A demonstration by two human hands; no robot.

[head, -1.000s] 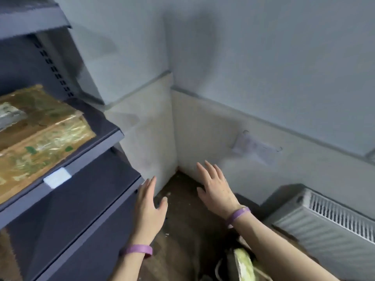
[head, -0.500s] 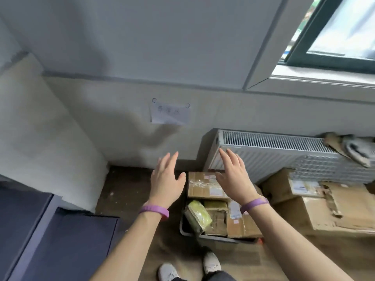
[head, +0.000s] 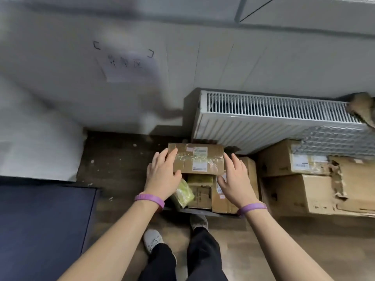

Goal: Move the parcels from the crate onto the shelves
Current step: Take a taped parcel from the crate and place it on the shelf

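Nearest the camera: dark trouser legs and two light shoes (head: 152, 239) on the wood floor, toes just at the crate (head: 205, 212). Both bare forearms reach forward, a purple wristband (head: 149, 200) on each wrist.

Left hand (head: 162, 176): open, fingers straight and slightly spread, palm down. Its fingertips overlap the left end of the taped parcel (head: 199, 161) and its thumb sits by the lower left corner. Nothing is gripped; I cannot tell if it actually touches.

Right hand (head: 233, 180): open too, fingers straight, at the right end of the same parcel with the thumb pointing inward. No grasp; contact is unclear.

The taped parcel is a brown carton with clear tape and white labels, lying flat on top of the pile in the crate, between the two hands. Under it in the crate are a yellow-green bagged parcel (head: 182, 192), tilted, and more brown boxes (head: 199, 196). Only the crate's grey near rim shows.

Left of the crate is a dark blue shelf (head: 44, 220). On the right are stacked cardboard cartons (head: 304, 193), the lower one torn. Behind them is a white radiator (head: 274, 118) against the wall. Further up the wall is a paper note (head: 129, 65), its writing blurred.
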